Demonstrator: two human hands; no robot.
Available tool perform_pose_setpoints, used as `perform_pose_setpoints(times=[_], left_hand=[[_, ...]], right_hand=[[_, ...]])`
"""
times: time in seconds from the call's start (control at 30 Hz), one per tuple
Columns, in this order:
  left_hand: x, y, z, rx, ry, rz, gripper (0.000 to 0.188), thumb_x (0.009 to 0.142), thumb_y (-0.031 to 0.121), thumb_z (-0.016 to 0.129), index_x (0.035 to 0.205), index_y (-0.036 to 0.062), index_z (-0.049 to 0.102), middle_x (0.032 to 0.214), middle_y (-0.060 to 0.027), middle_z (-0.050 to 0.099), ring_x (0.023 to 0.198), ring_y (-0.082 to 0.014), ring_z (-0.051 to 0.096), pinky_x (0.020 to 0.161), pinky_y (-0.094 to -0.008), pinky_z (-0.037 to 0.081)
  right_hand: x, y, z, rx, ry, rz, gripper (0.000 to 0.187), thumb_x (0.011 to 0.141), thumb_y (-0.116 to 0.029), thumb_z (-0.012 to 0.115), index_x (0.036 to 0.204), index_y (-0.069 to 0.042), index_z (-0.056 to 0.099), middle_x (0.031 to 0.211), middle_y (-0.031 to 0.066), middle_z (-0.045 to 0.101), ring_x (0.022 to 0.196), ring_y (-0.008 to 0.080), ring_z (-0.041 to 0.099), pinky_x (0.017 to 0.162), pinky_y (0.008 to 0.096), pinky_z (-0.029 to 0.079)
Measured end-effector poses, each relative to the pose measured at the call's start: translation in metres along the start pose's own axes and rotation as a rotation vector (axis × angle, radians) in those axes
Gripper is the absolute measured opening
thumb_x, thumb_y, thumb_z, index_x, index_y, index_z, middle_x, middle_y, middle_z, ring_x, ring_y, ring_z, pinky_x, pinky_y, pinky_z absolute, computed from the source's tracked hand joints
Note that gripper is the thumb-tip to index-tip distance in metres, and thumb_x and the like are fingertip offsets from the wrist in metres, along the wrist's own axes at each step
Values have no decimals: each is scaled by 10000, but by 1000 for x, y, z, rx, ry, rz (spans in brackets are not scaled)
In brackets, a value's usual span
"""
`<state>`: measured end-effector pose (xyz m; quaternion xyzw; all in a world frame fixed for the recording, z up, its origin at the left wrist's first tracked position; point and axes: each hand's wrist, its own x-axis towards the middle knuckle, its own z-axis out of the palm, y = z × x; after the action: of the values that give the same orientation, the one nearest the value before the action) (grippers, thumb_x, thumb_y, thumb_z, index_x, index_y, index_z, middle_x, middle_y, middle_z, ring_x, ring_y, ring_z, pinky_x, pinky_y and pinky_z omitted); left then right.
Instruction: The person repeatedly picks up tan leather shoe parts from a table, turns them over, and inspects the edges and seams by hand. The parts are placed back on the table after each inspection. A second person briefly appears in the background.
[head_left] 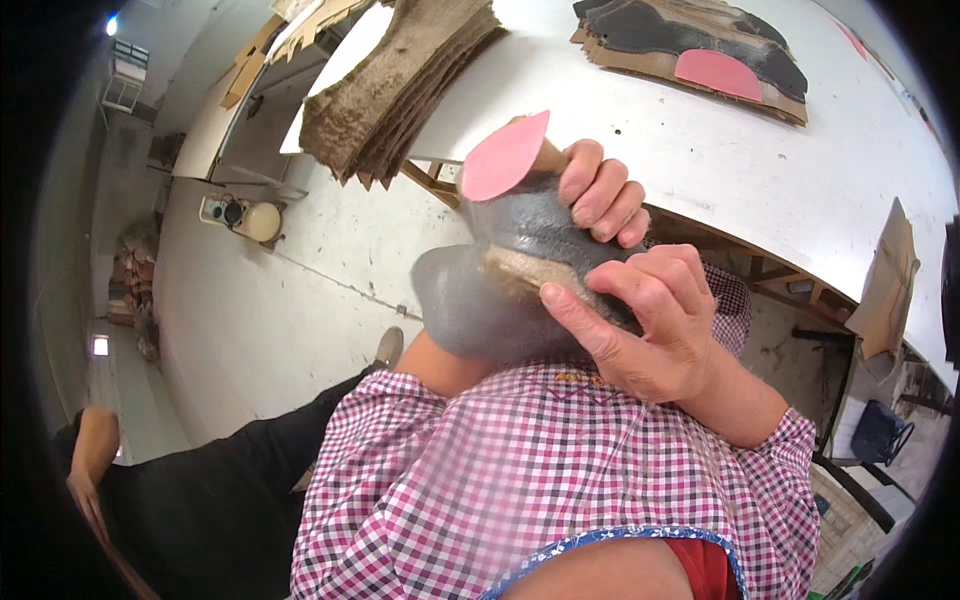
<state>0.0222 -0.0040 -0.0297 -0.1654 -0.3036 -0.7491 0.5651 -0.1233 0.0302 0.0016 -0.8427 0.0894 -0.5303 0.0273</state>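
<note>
Above my lap I hold a curved dark grey sheet piece [530, 220] with a pink rounded patch [505, 158] at its upper end and a tan, fuzzy strip along its edge. The fingers of my left hand [605, 195] curl over its far edge; the rest of that hand is behind the piece. My right hand [655, 325] grips the near edge, thumb and fingers bent around it. A smooth grey flap [475, 305], blurred, hangs below the strip. I cannot tell whether it belongs to the same piece.
On the white table [560, 90] lie a stack of brown fibrous sheets [400, 90] and a pile of dark, pink-patched pieces [700, 60]. A brown cut sheet [885, 280] hangs at the right edge. A person in black [210, 500] is close on my left. A small compressor [245, 218] stands on the floor.
</note>
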Motion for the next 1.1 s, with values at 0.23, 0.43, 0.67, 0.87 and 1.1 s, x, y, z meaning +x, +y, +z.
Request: perform_pose_setpoints(times=[0.23, 0.43, 0.67, 0.87, 1.1], left_hand=[[7, 10, -18, 150, -236, -108, 215, 974, 292, 508, 829, 134, 523, 801, -4, 546, 814, -175, 517, 850, -350, 449], [10, 14, -23, 109, -257, -161, 239, 970, 338, 525, 850, 132, 539, 828, -13, 564, 860, -190, 541, 878, -364, 456], [10, 12, -19, 144, -248, -130, 276, 979, 369, 500, 829, 139, 533, 814, -4, 566, 837, -189, 543, 865, -364, 459], [3, 0, -6, 81, 61, -65, 305, 996, 359, 461, 820, 119, 523, 802, -30, 547, 844, -191, 528, 849, -349, 458], [-36, 6, 4, 277, 566, -178, 392, 984, 362, 490, 1215, 47, 456, 1175, -87, 517, 1093, -207, 513, 970, -360, 444]], right_hand=[[-15, 9, -4, 9, 10, -62, 370, 582, -63, 736, 947, -126, 748, 865, 43, 560, 742, 190, 503, 625, 323, 426], [-14, 12, -3, 31, 51, -95, 229, 680, -109, 677, 898, -44, 648, 851, 86, 612, 753, 201, 561, 631, 319, 474], [-14, 11, 0, 41, 114, -76, 230, 667, -42, 714, 867, -18, 604, 826, 95, 616, 713, 204, 571, 613, 328, 482], [-13, 12, -9, 22, 83, 30, 267, 680, -1, 717, 931, -1, 628, 902, 102, 624, 738, 234, 593, 613, 320, 491], [-71, 50, -7, 645, 72, 1303, 176, 906, -135, 648, 990, 12, 697, 792, 32, 674, 708, 79, 582, 602, 243, 477]])
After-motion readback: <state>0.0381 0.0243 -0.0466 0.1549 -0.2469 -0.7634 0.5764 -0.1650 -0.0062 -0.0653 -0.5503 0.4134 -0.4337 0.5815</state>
